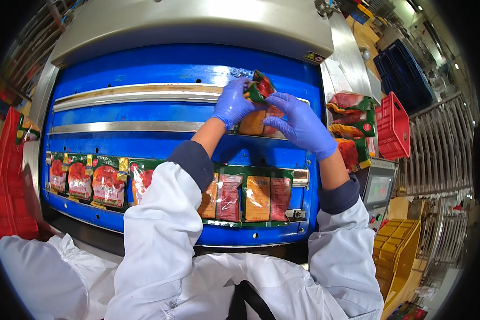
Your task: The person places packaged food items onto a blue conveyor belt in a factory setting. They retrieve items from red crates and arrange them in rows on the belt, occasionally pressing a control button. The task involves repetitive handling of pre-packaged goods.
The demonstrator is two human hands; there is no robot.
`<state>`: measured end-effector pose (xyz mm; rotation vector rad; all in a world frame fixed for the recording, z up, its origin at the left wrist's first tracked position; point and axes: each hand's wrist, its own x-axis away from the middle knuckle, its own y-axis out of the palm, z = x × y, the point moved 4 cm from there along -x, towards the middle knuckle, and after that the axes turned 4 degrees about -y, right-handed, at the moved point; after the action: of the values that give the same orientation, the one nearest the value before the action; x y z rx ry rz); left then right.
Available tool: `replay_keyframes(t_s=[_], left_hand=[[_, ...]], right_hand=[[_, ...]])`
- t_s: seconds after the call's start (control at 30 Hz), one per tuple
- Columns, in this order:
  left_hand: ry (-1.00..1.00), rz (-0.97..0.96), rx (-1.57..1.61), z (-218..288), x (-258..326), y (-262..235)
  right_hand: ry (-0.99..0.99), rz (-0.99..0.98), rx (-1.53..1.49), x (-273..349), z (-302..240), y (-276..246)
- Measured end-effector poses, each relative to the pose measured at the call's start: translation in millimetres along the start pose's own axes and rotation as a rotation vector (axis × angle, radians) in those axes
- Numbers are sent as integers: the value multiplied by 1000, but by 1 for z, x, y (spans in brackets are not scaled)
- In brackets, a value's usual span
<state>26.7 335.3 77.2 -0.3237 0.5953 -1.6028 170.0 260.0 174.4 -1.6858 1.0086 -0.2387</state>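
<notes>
Presently, green-and-red packet (263,88) held between 12 and 1 o'clock.
Your left hand (233,104) grasps the packet; your right hand (302,127) curves beside it, its grip state impossible to tell. On the blue bed (117,145), a row of packets (109,182) spans 9 o'clock through 6 to 5; further packets (354,129) lie between 2 and 3 o'clock.

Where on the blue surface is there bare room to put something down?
On the blue bed, left of the left hand: between metal hood and upper bar, upper bar and lower strip, lower strip and front packet row. Crowded: that row, around the right hand, and the packet pile at right.
</notes>
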Motion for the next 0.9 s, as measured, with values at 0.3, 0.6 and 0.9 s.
replay_keyframes(t_s=[0.3, 0.6, 0.9], left_hand=[[-247, 45, 251, -34, -32, 20], [-92, 19, 431, 53, 9, 17], [34, -178, 576, 142, 74, 24]], right_hand=[[309, 89, -248, 156, -35, -18], [724, 118, -416, 276, -55, -3], [812, 391, -488, 280, -46, 0]])
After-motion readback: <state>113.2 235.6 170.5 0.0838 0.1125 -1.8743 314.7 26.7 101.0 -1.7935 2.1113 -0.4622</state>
